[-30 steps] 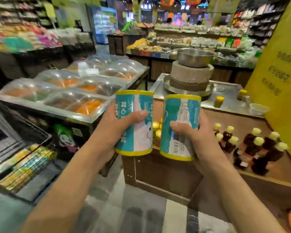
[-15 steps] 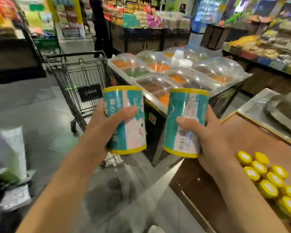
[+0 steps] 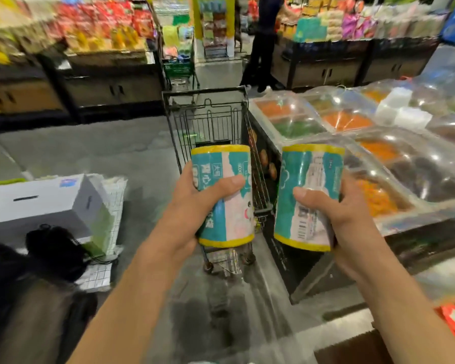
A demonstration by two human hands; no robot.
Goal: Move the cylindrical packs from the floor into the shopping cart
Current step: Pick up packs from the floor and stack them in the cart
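Two packs held up in front of a shopping cart in a store aisle.

The left hand (image 3: 195, 206) grasps one teal pack with yellow rims (image 3: 222, 195), thumb across its front and fingers curled behind; the right hand (image 3: 342, 214) grasps a second pack (image 3: 307, 195) the same way, thumb on its label. Both packs are upright, side by side but apart, in the air above the grey floor (image 3: 103, 153). Just behind them stands the black wire cart (image 3: 208, 119), its basket beside a counter of domed clear lids (image 3: 378, 143) over orange and green food. To the left, a white box (image 3: 37, 200) and a black bag (image 3: 55, 248) lie on the floor. Farther off, a person in dark clothes (image 3: 263, 43) stands by blurred shelves (image 3: 90, 30) of colourful goods.
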